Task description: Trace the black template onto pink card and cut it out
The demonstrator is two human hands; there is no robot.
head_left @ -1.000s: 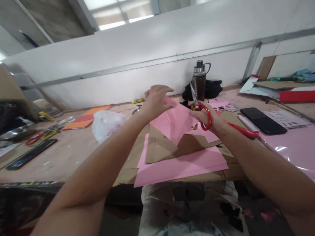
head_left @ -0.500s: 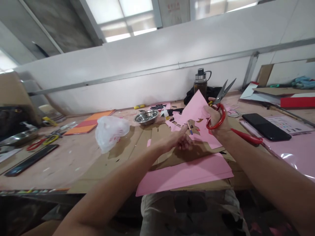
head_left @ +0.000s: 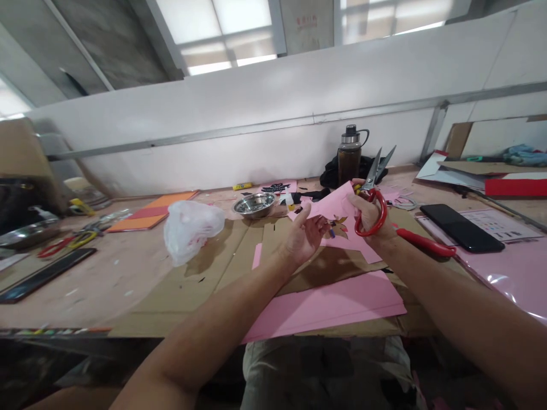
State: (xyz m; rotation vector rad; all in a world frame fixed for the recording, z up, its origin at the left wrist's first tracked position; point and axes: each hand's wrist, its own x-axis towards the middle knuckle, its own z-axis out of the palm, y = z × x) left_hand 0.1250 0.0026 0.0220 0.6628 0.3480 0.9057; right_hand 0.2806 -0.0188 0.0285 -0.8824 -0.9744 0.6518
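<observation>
My right hand (head_left: pixel 371 215) is closed around red-handled scissors (head_left: pixel 378 171), whose blades point up and away with a gap between them. The same hand pinches a cut sheet of pink paper (head_left: pixel 337 200) between thumb and fingers. My left hand (head_left: pixel 305 234) is palm up at the paper's left edge, thumb apart from the fingers. Its fingertips partly overlap the paper, and I cannot tell whether they touch it. Below the hands lie a coloured paper cutout (head_left: pixel 339 228) and more pink paper on brown cardboard (head_left: pixel 239 250).
Left of my hands are a white plastic bag (head_left: pixel 192 228) and a metal bowl (head_left: pixel 254 205). A drink bottle (head_left: pixel 349 156) stands behind. To the right lie a red-handled tool (head_left: pixel 425 244) and a black phone (head_left: pixel 461 228). Pink sheets (head_left: pixel 337 302) line the front edge.
My left hand has turned palm up, its fingers unfolding beside the paper. The pink paper in my right hand has tipped lower, and the scissors have come down slightly to the left.
</observation>
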